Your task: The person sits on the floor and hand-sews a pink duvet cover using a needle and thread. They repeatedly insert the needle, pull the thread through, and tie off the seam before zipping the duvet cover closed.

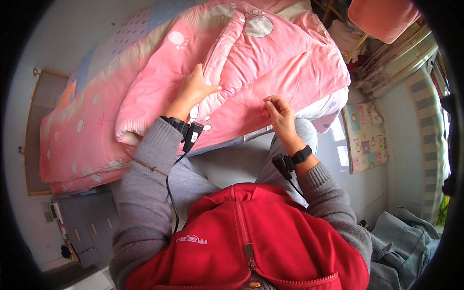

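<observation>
A thick pink quilt [285, 58] with white paw prints lies folded in layers over the bed. My left hand [195, 89] is at a raised fold edge near the quilt's middle, its thumb laid across the edge and its fingers on the left side of it. My right hand [282, 118] is over the quilt's near part, to the right. Its fingers are curled in toward the thumb, and I cannot make out whether they pinch any cloth.
A grey cabinet [89, 224] stands at the lower left. On the right are a patterned panel [365, 137] by the wall, a curtain [394, 58] and grey-blue clothing [401, 246]. A pink-orange chair back [382, 17] is at the far right. Cables run from both wrist devices.
</observation>
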The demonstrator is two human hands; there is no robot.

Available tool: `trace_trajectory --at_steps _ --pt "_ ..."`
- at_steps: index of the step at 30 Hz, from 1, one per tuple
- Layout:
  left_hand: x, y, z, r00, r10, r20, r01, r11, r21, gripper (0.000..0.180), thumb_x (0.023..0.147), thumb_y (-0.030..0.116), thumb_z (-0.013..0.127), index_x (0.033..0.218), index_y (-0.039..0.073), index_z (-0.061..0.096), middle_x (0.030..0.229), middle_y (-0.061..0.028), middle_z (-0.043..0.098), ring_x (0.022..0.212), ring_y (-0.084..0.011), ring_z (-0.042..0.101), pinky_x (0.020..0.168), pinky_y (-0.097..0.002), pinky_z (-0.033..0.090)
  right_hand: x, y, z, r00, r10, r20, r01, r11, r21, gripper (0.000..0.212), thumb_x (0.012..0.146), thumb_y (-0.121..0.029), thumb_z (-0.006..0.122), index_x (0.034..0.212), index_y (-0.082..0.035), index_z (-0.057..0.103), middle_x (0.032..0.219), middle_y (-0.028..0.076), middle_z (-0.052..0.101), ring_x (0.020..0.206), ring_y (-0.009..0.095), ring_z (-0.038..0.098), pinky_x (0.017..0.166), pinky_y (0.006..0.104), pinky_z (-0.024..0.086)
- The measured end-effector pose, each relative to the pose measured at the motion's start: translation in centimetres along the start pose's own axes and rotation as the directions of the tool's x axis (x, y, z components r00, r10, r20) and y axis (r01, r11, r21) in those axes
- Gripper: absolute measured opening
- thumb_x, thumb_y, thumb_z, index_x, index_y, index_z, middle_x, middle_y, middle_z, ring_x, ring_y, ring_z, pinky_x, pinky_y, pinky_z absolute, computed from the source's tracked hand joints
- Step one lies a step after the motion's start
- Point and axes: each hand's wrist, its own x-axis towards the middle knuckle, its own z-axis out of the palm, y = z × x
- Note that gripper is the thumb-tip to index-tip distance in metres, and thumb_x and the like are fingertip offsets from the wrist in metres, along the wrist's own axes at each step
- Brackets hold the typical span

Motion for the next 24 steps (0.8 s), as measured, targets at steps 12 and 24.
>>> trace_trajectory --at_steps 12,24 --pt "1.2 -1.5 0.9 0.995 0.061 -0.073 -0.064 0.997 -0.041 0.061 0.062 0.015 0.085 0.113 -0.005 0.057 0.105 -0.0199 0.067 0.098 -0.0286 0.065 0.086 -0.0362 0.050 -0.7 -2.3 -3.2 0.995 0.015 -0.103 -0.017 1.000 -0.023 0.008 0.094 -0.006 0.057 0.100 -0.003 0.062 0.081 -0.001 0.059 0.073 0.007 0.055 0.064 0.0210 0.044" --pt "1.8 -2.7 1.4 0.986 0.121 -0.119 -0.127 0.991 -0.048 0.062 0.058 0.023 0.087 0.104 -0.005 0.057 0.103 -0.0259 0.065 0.100 -0.0374 0.063 0.086 -0.0418 0.050 -3.7 -4.3 -11.7 0.951 -0.092 -0.296 0.099 0.995 0.009 0.009 0.093 -0.003 0.058 0.099 0.000 0.062 0.076 -0.001 0.056 0.068 0.007 0.051 0.061 0.0205 0.040"
